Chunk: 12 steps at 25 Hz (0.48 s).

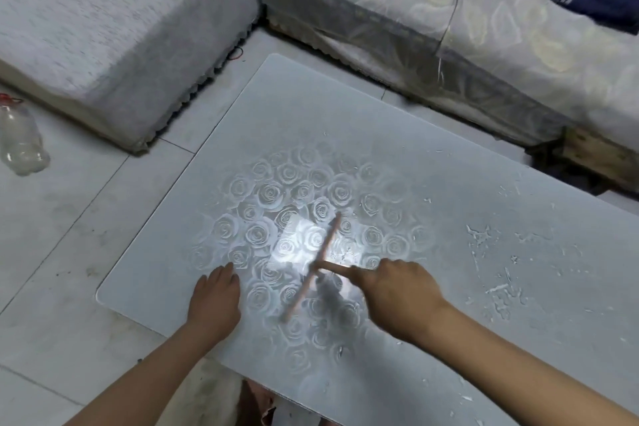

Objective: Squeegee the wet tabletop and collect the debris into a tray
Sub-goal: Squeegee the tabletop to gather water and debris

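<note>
1. Our right hand (397,297) grips the short handle of the pink squeegee (322,245), fingers curled round it; the knuckles face up and the forearm comes in from the lower right.
2. The squeegee's long blade lies slantwise on the tabletop (311,107), over the rose pattern near the middle of the near half; a bright glare sits just to its left.
3. Our left hand (216,301) rests flat on the tabletop near the front left corner, fingers straight and together, holding nothing; it is apart from the blade.
4. White debris (498,290) lies in flecks and streaks over the right part of the tabletop, well apart from the squeegee.
5. A clear plastic bottle (20,142) stands on the tiled floor (69,235) at the far left; cloth-covered sofas (103,28) stand beyond the table.
</note>
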Available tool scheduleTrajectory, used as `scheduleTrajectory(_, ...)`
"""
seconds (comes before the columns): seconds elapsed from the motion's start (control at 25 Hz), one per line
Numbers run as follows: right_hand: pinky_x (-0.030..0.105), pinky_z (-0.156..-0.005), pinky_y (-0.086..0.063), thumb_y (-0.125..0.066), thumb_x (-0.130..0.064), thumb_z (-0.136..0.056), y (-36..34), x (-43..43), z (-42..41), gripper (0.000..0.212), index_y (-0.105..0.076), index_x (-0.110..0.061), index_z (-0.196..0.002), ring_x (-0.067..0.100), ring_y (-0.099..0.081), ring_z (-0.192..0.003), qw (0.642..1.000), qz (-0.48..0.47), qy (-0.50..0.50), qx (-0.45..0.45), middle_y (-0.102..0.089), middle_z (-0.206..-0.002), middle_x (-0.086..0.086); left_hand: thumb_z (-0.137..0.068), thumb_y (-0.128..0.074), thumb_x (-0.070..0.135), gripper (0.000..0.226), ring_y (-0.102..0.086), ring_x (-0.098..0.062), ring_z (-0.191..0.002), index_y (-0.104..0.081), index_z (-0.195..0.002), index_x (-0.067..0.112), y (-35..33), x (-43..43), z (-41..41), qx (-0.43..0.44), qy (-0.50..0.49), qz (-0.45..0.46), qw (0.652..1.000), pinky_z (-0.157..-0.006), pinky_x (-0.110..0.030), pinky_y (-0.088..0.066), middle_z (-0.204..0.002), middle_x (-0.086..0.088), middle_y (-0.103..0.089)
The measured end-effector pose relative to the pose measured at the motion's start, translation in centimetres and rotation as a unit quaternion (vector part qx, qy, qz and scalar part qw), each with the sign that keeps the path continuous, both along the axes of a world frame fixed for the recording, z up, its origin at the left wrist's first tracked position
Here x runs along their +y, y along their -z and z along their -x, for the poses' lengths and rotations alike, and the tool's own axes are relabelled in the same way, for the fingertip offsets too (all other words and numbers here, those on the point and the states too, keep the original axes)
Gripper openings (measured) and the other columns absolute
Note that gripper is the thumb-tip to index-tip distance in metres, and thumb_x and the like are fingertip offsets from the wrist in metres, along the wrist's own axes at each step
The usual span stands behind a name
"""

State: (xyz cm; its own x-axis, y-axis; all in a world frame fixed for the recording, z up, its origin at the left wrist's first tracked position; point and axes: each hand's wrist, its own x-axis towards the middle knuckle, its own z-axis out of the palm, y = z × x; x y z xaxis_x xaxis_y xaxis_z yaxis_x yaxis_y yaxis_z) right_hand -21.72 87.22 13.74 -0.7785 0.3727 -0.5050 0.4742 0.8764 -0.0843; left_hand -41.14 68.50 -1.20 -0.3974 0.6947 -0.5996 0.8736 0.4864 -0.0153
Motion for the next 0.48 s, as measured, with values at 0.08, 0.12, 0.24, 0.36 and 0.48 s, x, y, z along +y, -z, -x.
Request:
scheduleTrajectory(0.08, 0.031, -0.063, -0.029, -0.041, -0.008, -0.088, 0.9, -1.0, 2.1, 0.066, -0.029, -0.042, -0.144, 0.032, -0.06, -0.093, 1.0, 0.004, -0.017, 0.024, -0.062, -0.1, 0.012, -0.087, -0.041, 0.011, 0.047, -0.028, -0.022, -0.139, -0.043, -0.134, 0.01, -0.1, 0.9, -0.7, 0.01, 0.007, 0.007, 1.0, -0.109, -0.034, -0.027, -0.156, -0.006, -0.018)
scheduleTrajectory(0.12, 0.031, -0.064, -0.029, -0.041, -0.007, -0.089, 1.3, -1.4, 2.7, 0.06, -0.035, -0.034, -0.142, 0.032, -0.059, -0.095, 1.0, 0.007, -0.023, 0.014, -0.061, -0.102, 0.013, -0.086, -0.041, 0.01, 0.046, -0.029, -0.021, -0.138, -0.044, -0.132, 0.01, -0.1, 1.2, -0.9, 0.013, 0.008, 0.013, 1.0, -0.108, -0.034, -0.029, -0.155, -0.005, -0.02)
scheduleTrajectory(0.24, 0.031, -0.067, -0.031, -0.041, -0.009, -0.091, 2.1, 0.3, 0.0, 0.047, -0.044, -0.025, -0.135, 0.033, -0.059, -0.1, 1.0, 0.006, -0.001, -0.028, -0.061, -0.109, 0.014, -0.084, -0.042, 0.01, 0.042, -0.035, -0.021, -0.132, -0.047, -0.126, 0.012, -0.4, 2.4, -1.7, 0.017, 0.016, 0.031, 0.999, -0.104, -0.033, -0.032, -0.148, -0.005, -0.029)
scheduleTrajectory(0.36, 0.031, -0.067, -0.033, -0.04, -0.009, -0.089, 0.8, 2.2, -5.4, 0.054, -0.041, -0.032, -0.137, 0.032, -0.06, -0.1, 0.998, 0.012, 0.03, -0.049, -0.061, -0.109, 0.012, -0.084, -0.043, 0.01, 0.041, -0.036, -0.021, -0.131, -0.047, -0.125, 0.012, -1.0, 3.5, -2.8, 0.017, 0.029, 0.039, 0.999, -0.104, -0.033, -0.033, -0.144, -0.005, -0.032)
scheduleTrajectory(0.48, 0.031, -0.065, -0.033, -0.04, -0.006, -0.087, -0.3, 2.5, -6.0, 0.068, -0.031, -0.044, -0.143, 0.03, -0.061, -0.098, 1.0, 0.006, 0.012, -0.023, -0.063, -0.104, 0.007, -0.087, -0.043, 0.012, 0.047, -0.03, -0.021, -0.137, -0.041, -0.134, 0.009, -1.9, 4.3, -3.7, 0.018, 0.019, 0.051, 0.998, -0.108, -0.035, -0.03, -0.149, -0.006, -0.028)
